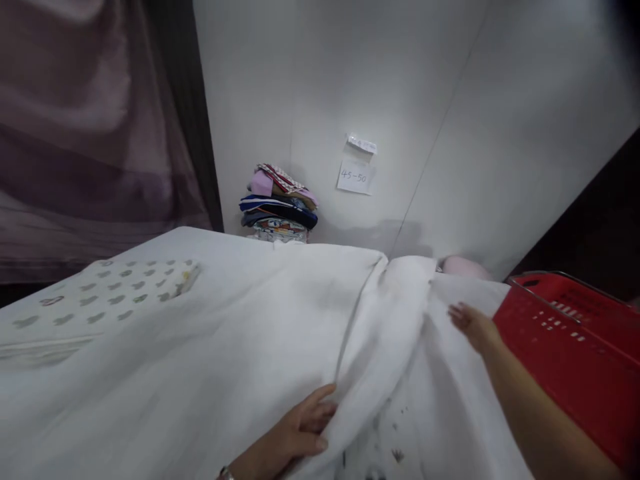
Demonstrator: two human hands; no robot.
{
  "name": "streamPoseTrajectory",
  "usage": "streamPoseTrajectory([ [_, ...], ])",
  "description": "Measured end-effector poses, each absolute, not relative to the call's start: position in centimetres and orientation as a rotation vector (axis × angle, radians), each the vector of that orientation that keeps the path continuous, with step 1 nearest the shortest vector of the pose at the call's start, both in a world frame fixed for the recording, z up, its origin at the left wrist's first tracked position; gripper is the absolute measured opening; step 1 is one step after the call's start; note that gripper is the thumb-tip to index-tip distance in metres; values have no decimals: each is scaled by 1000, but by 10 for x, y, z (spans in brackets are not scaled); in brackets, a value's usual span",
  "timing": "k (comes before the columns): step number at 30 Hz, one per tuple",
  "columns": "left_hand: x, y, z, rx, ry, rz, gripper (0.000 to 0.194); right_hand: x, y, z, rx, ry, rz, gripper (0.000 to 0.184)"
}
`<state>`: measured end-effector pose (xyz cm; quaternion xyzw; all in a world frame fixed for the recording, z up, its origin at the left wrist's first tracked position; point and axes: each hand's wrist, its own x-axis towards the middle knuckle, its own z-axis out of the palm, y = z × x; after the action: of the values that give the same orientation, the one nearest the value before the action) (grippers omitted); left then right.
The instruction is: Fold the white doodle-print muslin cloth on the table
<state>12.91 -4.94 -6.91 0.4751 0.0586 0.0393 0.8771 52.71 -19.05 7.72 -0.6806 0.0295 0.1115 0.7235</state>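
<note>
A large white cloth [240,347] lies spread over the table, with a folded ridge running from the far edge toward me. My left hand [300,430] rests at the near end of that ridge, fingers curled around the fold of the white cloth. My right hand [470,323] reaches forward over the right part of the cloth, fingers stretched flat on it and holding nothing. Small dark marks show on the cloth near the bottom edge.
A red plastic basket [575,353] stands at the right, close to my right forearm. A patterned cloth [105,293] lies at the left. A stack of folded clothes [277,203] sits against the white wall under a paper label [355,177]. A pink item [465,267] lies at the far edge.
</note>
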Motion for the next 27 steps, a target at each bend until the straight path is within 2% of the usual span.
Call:
streamPoseTrajectory([
  [2,127,-52,-61,1147,186,82,87,498,-208,27,-1460,48,501,15],
  [5,121,-62,-34,1465,343,48,82,439,-234,-19,-1419,31,722,37],
  [9,116,-81,-2,1801,369,-56,73,361,-261,-26,-1423,-74,953,45],
  [13,124,-105,11,1756,259,-11,42,303,-277,-23,-1379,-273,1243,42],
  [15,132,-119,15,1614,198,8,36,282,-281,-24,-1332,-370,1354,42],
  [21,152,-153,22,1404,78,-16,46,255,-281,-7,-1165,-351,1152,36],
  [24,146,-145,16,1660,218,31,42,274,-299,2,-1189,-224,1059,36],
  [27,123,-112,-1,2112,468,209,39,311,-336,11,-1317,-47,832,35],
])
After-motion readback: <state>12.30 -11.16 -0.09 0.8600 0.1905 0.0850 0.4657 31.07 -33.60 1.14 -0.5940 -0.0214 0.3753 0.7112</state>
